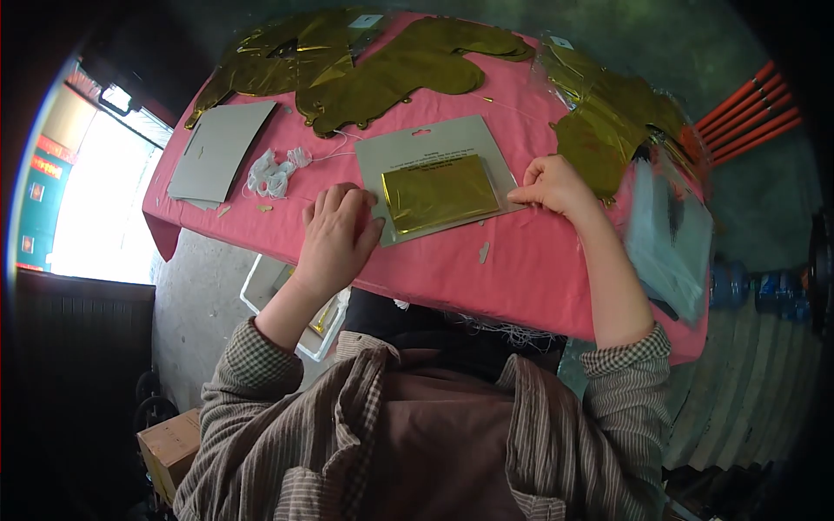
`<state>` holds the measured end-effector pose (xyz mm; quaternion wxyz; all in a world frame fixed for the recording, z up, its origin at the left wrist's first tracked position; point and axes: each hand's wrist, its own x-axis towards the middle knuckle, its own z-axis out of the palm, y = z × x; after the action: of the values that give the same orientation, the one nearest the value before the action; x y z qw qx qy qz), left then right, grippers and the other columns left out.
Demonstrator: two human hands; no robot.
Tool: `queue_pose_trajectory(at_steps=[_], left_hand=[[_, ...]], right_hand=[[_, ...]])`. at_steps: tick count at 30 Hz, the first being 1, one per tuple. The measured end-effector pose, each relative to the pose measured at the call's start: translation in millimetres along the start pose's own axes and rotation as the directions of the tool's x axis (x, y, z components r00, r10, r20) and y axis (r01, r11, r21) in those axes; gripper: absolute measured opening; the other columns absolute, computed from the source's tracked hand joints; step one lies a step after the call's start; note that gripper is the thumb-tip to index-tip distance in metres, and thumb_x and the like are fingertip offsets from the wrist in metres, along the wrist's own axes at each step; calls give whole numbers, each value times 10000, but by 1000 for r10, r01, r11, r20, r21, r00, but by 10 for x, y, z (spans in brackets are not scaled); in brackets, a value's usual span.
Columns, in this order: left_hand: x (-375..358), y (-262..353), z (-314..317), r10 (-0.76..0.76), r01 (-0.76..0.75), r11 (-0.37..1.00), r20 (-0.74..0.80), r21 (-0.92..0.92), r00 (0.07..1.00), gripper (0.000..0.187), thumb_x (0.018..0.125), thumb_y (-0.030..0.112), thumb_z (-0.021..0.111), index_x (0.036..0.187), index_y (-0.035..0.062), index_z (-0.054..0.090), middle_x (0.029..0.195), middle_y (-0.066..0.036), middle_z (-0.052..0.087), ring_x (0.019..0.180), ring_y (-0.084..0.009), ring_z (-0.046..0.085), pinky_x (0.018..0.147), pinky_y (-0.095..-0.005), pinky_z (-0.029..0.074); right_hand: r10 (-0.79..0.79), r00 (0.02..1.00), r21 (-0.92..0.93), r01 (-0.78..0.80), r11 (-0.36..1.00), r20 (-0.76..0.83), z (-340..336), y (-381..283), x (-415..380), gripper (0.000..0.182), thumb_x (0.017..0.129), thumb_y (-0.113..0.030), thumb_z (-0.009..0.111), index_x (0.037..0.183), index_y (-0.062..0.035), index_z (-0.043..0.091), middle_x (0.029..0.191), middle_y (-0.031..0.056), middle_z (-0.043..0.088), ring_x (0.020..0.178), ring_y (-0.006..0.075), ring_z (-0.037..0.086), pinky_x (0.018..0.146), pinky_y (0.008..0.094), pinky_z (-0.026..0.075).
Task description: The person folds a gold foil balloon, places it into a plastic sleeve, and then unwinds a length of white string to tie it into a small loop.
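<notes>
A grey card (426,139) with printed text and a hang slot lies on the pink-covered table, and a folded gold foil piece (440,195) rests on it. My left hand (337,233) is at the card's left edge, its fingers bent and slightly apart, with the thumb towards the card. At the card's right corner, the thumb and forefinger of my right hand (556,187) pinch the edge. A bundle of white string (269,176) lies left of the card, its strand running up towards the gold foil sheets.
Flat gold foil shapes (391,82) cover the far side of the pink table (452,269). Grey cards (221,152) are stacked at left; clear plastic bags (667,239) lie at right. Below the table stand a white tray (314,352) and a cardboard box (171,445).
</notes>
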<state>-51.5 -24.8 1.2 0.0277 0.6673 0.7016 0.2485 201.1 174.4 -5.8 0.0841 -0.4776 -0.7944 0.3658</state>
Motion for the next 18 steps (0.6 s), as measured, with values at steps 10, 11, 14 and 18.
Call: queue_pose_trajectory(at_steps=[10,11,14,18], left_hand=[[524,-388,174,-18,26,992,60,-127,998,428,759,343,603,1091,90,507,1085,-102,508,1083,-289,437,898,-420,349],[630,-394,235,-41,42,995,20,-94,999,498,747,408,606,1119,92,505,1099,-102,514,1091,-290,439,908,-425,354],[909,-344,336,-37,27,987,66,157,997,631,702,502,613,1179,106,490,1104,-109,518,1099,-283,444,914,-435,355],[1165,-354,376,-79,57,985,130,163,988,676,673,516,632,1197,114,490,1140,-116,511,1115,-287,439,913,-450,365]], right_hand=[[40,997,301,-59,952,69,18,34,-30,120,689,-2,663,687,-7,543,576,64,586,461,100,537,391,230,384],[25,999,308,-39,950,49,24,24,-55,110,692,7,653,692,-2,543,577,65,585,462,106,539,397,230,388],[-5,1000,308,10,951,-18,101,68,-85,114,717,-3,643,757,-14,537,593,34,574,493,73,532,411,196,375],[-81,983,237,118,964,-162,226,200,-62,125,708,0,646,777,-10,543,585,10,556,509,62,509,457,208,384]])
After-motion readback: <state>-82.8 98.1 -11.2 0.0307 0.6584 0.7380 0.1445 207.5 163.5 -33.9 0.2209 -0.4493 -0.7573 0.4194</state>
